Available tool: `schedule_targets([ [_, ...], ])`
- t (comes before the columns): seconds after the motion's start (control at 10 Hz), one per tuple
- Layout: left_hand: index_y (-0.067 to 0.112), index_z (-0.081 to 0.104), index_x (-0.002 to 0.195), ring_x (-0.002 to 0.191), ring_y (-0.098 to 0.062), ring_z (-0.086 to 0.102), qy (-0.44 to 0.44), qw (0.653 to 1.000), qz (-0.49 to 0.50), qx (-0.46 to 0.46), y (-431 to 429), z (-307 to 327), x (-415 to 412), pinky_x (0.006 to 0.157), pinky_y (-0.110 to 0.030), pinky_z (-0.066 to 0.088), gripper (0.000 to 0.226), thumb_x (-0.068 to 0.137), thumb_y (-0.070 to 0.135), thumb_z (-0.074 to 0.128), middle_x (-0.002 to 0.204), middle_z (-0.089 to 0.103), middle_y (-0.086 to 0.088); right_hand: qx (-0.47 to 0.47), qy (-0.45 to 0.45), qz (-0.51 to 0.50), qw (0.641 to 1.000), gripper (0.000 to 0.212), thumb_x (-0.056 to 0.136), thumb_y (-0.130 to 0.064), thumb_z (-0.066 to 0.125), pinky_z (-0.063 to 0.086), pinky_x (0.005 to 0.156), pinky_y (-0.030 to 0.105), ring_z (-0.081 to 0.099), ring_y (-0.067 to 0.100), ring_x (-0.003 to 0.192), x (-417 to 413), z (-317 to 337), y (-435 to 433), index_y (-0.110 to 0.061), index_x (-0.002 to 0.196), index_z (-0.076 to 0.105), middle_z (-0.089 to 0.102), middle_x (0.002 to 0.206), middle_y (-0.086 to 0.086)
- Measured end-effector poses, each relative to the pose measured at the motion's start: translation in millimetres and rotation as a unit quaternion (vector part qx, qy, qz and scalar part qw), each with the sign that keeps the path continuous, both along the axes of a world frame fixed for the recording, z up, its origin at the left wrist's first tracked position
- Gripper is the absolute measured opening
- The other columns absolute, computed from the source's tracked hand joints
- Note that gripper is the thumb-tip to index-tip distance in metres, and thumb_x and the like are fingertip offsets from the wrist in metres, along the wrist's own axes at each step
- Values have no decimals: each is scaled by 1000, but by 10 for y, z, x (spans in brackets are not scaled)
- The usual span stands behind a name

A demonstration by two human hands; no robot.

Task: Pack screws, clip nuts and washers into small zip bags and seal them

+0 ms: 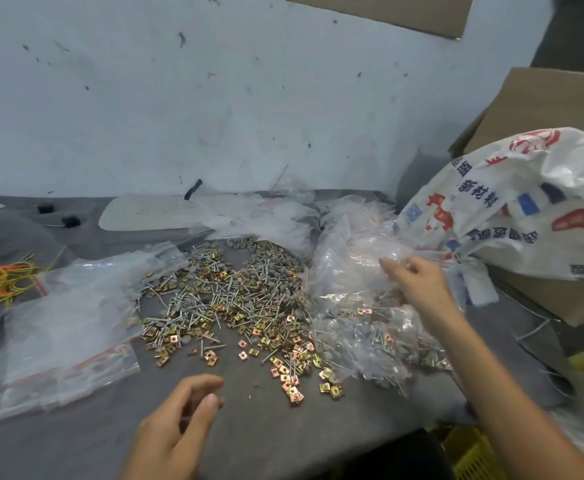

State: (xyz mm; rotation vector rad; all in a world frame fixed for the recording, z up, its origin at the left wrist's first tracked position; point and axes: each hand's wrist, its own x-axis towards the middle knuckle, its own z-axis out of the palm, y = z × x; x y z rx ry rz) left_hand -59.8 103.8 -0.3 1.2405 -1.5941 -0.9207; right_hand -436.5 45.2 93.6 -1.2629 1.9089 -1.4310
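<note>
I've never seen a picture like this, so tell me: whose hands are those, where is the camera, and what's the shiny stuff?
No machine here: those are a person's two bare hands. The one picture comes from a camera worn on the person's head, looking down. On the grey table lies a pile of screws, gold clip nuts and round washers. Flat zip bags lie to its left. The right hand pinches at a heap of clear bags. The left hand hovers near the front, fingers curled; I can't tell whether it holds anything. At the right sit a printed sack and a cardboard box.
</note>
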Motion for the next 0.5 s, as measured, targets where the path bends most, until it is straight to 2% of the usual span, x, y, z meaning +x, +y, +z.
schedule_targets([
  [0.1,51,66,99,82,1,71,-57,997,34,35,-19,-202,170,74,-15,52,35,93,16,66,85,76,16,25,27,-56,998,35,87,-38,77,55,55,25,66,23,75,-392,32,-532,-6,92,65,66,90,9],
  [0.2,52,64,97,77,6,68,-101,991,68,54,8,-329,275,71,-11,50,35,90,18,70,79,73,24,41,-49,-91,994,45,89,-21,76,59,72,34,69,27,88,-572,26,-803,-8,125,53,61,118,12],
  [0.3,52,64,95,70,5,66,-120,986,103,50,61,-461,322,70,-14,51,35,87,20,74,75,69,26,26,-77,-121,989,62,91,-14,74,56,72,30,68,25,92,-550,87,-799,-16,141,38,52,131,14],
  [0.4,52,64,93,71,8,64,-132,983,127,30,146,-483,302,73,-18,53,38,84,17,76,77,67,30,-44,-12,-135,990,56,92,-17,72,59,81,37,62,26,105,-432,204,-599,-18,140,43,52,133,8],
  [0.5,52,64,92,75,10,64,-129,983,131,10,193,-499,278,66,-8,47,43,81,13,78,80,67,31,-160,18,-14,987,28,93,-28,70,60,67,25,70,14,91,-291,493,-239,-24,120,65,71,103,-2],
])
